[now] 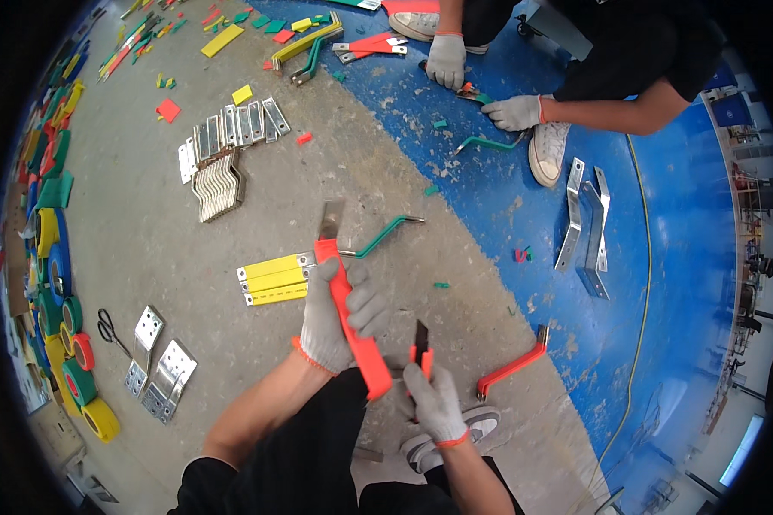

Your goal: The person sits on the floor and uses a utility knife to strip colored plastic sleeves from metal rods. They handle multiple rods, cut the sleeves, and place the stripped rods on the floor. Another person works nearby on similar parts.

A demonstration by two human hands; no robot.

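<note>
My gloved left hand [325,322] is closed around a metal busbar covered in a red sleeve [348,313]. The bar tilts upward, its bare silver end at the top and its red end near my right hand. My gloved right hand [436,402] grips a utility knife [422,336], dark blade pointing up, red handle partly hidden by the fingers. Blade and red bar appear apart. Beyond my left hand lie yellow-sleeved busbars [275,279] and a green bent bar [382,236]. On the floor right of my right hand is a red bent bar [514,367].
A co-worker's gloved hands [514,113] handle a green piece and a tool at upper right. Bare bent busbars [217,189] stand stacked at upper left; more bars [571,215] lie on the blue floor. Tape rolls [79,382] and scissors [106,326] lie left; a yellow cord [648,257] runs right.
</note>
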